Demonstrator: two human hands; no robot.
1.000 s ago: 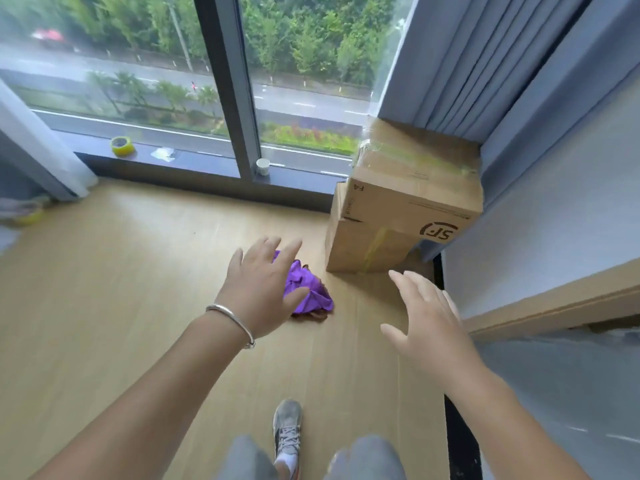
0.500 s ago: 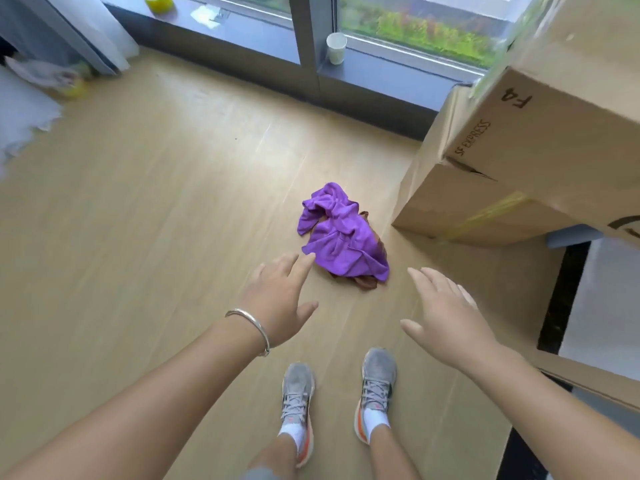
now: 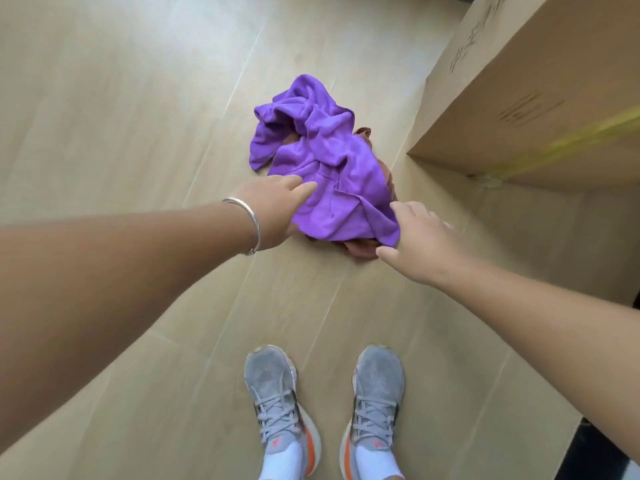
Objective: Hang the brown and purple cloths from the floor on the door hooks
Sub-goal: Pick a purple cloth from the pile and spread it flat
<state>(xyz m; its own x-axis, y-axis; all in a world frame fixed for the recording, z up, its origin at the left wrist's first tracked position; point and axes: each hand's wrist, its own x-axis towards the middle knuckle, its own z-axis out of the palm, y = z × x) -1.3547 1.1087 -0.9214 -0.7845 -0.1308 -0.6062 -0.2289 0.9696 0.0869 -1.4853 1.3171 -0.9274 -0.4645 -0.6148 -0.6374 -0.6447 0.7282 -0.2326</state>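
A crumpled purple microfibre cloth (image 3: 322,161) lies in a heap on the pale wood-plank floor (image 3: 121,98), with a rust-brown cloth (image 3: 360,249) bunched underneath it — only slivers of the brown show, at the near edge and along the far right side. Both sit close to the corner of a large brown cardboard box (image 3: 540,98). The left hand (image 3: 277,209), a silver bangle (image 3: 247,223) at its wrist, reaches onto the near left edge of the purple cloth; its fingers run down into or under the fabric, so whether they have closed on it cannot be told. The right hand (image 3: 419,240) hovers at the near right corner with fingers spread and fairly straight, holding nothing, thumb just beside the brown fold. A pair of grey trainers (image 3: 325,410) stands just behind.

The likely slip here is lifting only the purple layer and leaving the brown one on the floor — it is mostly buried, so a shallow pinch would miss it. Grabbing both as one tangled wad could also make separating them at the door hooks awkward
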